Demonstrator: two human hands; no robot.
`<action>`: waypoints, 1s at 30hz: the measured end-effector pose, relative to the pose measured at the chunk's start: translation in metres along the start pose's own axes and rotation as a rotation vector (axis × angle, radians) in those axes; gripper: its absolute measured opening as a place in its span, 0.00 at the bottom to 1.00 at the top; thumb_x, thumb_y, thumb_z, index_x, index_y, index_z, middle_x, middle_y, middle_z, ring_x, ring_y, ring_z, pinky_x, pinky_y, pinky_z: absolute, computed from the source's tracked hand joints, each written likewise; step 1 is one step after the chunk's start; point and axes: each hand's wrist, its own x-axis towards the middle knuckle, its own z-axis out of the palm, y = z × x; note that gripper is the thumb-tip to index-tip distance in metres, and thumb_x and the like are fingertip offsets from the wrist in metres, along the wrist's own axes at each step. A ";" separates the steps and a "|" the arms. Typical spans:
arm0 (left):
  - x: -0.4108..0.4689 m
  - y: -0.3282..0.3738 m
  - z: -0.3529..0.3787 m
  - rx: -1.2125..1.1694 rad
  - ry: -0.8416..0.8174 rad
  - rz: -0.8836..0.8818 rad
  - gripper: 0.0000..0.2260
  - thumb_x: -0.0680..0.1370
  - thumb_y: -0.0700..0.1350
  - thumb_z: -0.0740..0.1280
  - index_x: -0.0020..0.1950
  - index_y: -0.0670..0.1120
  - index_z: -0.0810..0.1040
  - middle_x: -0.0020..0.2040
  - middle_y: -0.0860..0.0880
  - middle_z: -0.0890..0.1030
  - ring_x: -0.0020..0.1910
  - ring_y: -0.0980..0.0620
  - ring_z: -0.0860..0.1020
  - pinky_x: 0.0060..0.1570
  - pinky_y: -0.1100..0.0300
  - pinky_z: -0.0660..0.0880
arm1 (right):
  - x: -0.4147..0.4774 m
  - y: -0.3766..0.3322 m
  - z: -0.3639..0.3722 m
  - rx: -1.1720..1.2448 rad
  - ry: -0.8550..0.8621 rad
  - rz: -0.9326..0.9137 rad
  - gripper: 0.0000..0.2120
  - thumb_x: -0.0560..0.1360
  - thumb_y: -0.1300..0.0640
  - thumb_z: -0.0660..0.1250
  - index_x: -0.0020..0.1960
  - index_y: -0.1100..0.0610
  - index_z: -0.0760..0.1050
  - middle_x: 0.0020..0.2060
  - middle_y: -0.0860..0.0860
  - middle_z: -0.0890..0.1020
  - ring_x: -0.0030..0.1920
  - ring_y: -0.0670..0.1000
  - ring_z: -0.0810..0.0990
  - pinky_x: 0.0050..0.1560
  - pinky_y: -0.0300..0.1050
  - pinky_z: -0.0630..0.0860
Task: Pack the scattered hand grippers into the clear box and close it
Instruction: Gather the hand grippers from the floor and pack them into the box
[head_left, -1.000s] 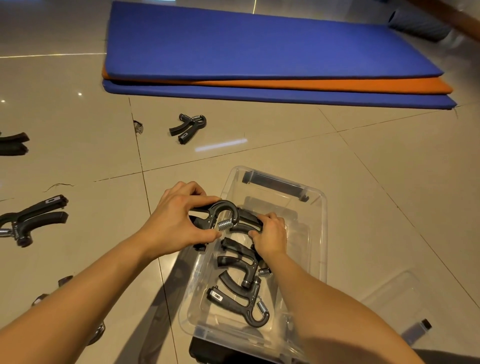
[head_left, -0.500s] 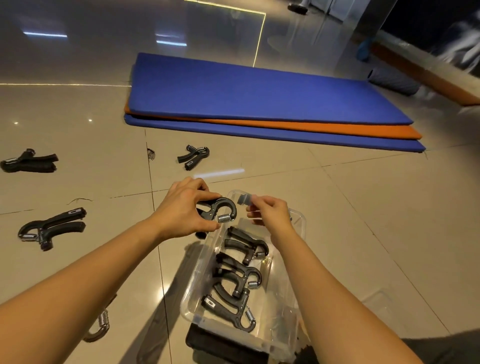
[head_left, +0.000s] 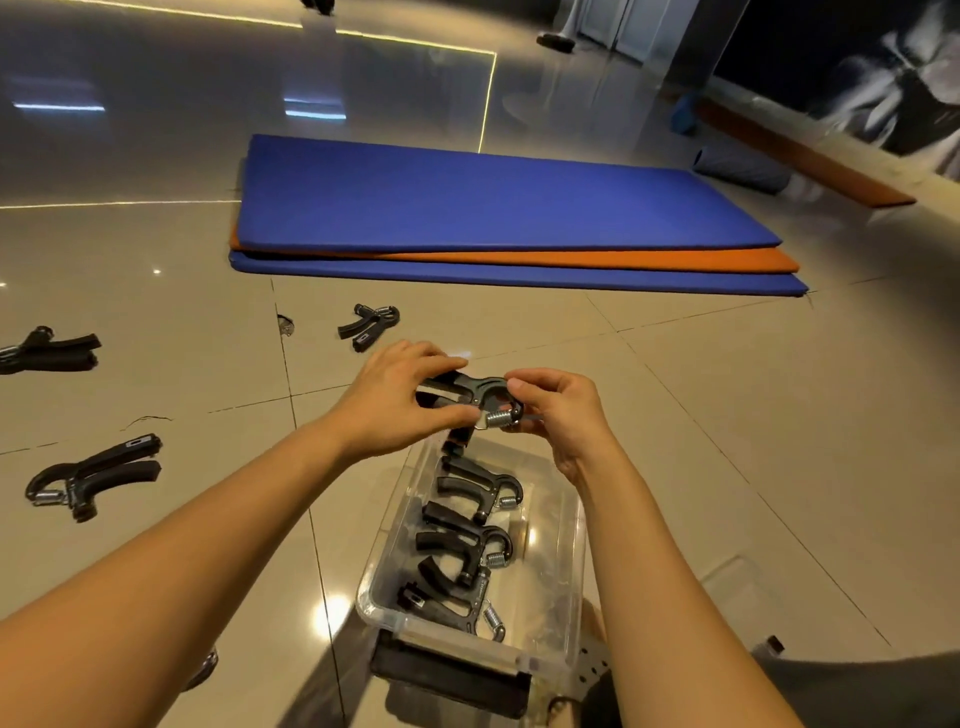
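The far end of the clear box (head_left: 569, 525) is hiding behind both hands, and the left hand (head_left: 395, 402) is covering the handles of the hand gripper (head_left: 480, 388). That gripper is hanging between the hands, just above the box. The left hand is clasping its handles; the right hand (head_left: 563, 413) is pinching its spring end. 3 packed grippers (head_left: 470, 540) are lying inside.

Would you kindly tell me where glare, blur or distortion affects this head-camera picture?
Head view: lamp glare spots the glossy floor beside the clear box; wide-angle distortion bows the blue mat; the box's near end is blurred; the hand gripper held by the left hand and right hand is fairly sharp.
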 end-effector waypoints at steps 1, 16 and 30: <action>-0.002 -0.006 0.000 -0.050 -0.008 -0.017 0.37 0.70 0.74 0.62 0.74 0.57 0.70 0.65 0.59 0.72 0.65 0.59 0.66 0.63 0.56 0.64 | -0.001 0.004 -0.007 0.008 0.031 0.015 0.05 0.77 0.66 0.71 0.51 0.62 0.83 0.43 0.57 0.87 0.39 0.53 0.87 0.37 0.46 0.83; 0.006 -0.024 0.014 0.027 -0.070 0.057 0.37 0.65 0.65 0.74 0.72 0.54 0.72 0.58 0.60 0.75 0.58 0.62 0.69 0.59 0.59 0.69 | 0.000 0.031 -0.042 -0.106 0.087 0.017 0.08 0.78 0.68 0.67 0.51 0.59 0.83 0.45 0.57 0.87 0.45 0.53 0.86 0.44 0.45 0.84; 0.001 -0.031 0.032 -0.117 -0.032 -0.013 0.35 0.66 0.58 0.79 0.71 0.53 0.74 0.59 0.61 0.75 0.58 0.63 0.69 0.58 0.63 0.65 | 0.002 0.047 -0.004 -0.934 -0.142 -0.312 0.32 0.68 0.47 0.78 0.70 0.52 0.76 0.58 0.47 0.79 0.59 0.49 0.77 0.62 0.51 0.76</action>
